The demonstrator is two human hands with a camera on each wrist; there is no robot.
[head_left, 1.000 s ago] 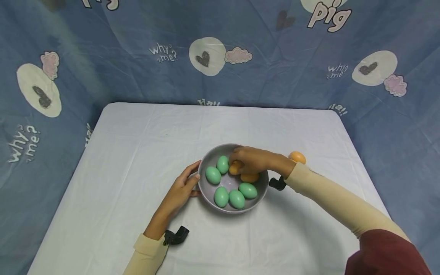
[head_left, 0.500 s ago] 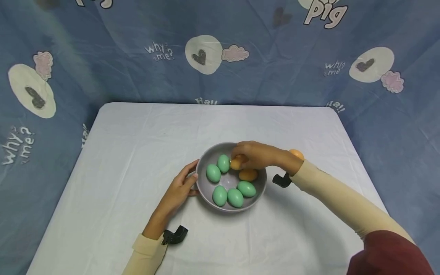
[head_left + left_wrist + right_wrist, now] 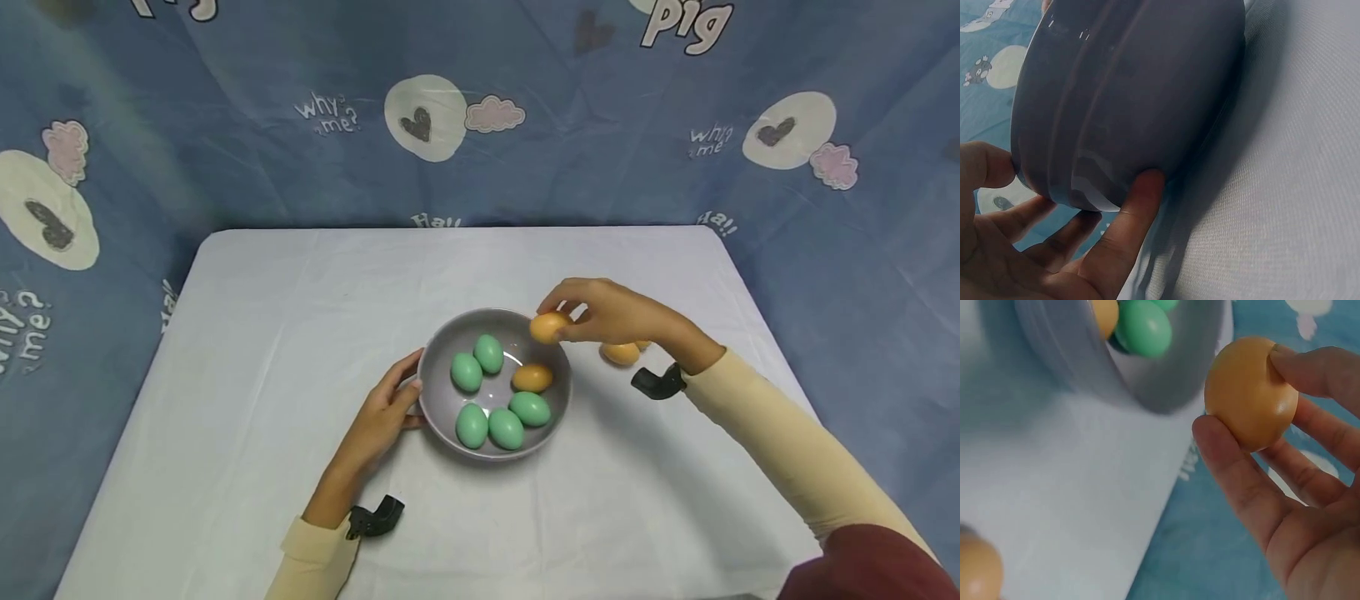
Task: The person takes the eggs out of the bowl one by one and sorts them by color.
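Observation:
In the head view, my right hand (image 3: 607, 312) pinches an orange egg (image 3: 550, 327) between thumb and fingers, just above the far right rim of a grey bowl (image 3: 442, 333). The right wrist view shows this orange egg (image 3: 1249, 394) at the fingertips. Inside the bowl lie several green eggs, among them a green egg (image 3: 506, 428) at the front, and one orange egg (image 3: 532, 378). My left hand (image 3: 382, 408) rests against the bowl's left side, its fingertips spread on the outer wall (image 3: 1129, 94) and the thumb at the rim.
Right of the bowl, an orange egg (image 3: 620, 355) lies on the white-covered table (image 3: 262, 358). Another orange egg (image 3: 642, 344) shows partly behind the right hand. A patterned blue cloth (image 3: 480, 192) hangs behind the table's far edge.
My right hand has lifted the orange egg from inside the bowl, up and right toward the rim. The left hand stays against the bowl. The head view has shifted slightly.

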